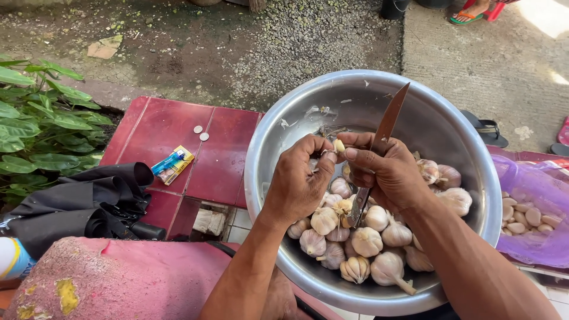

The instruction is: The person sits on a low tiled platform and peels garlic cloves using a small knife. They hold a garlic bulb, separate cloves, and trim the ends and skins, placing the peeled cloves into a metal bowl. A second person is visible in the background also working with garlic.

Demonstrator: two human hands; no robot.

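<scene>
Pinching one garlic clove (339,145) above the steel bowl (284,148), left hand (299,178) and knife-gripping right hand (382,172); many unpeeled bulbs (367,240) remain, some peeled cloves (524,216) bagged beside it.

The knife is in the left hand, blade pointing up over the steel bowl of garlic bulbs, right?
Not quite. The head view shows the knife in the right hand, blade pointing up over the steel bowl of garlic bulbs. The left hand pinches a clove.

Before me was a red tiled ledge (172,127). On it lay two coins (201,133), a lighter (168,163) on a yellow packet (180,168), and a folded black umbrella (83,204) at its near end.
</scene>
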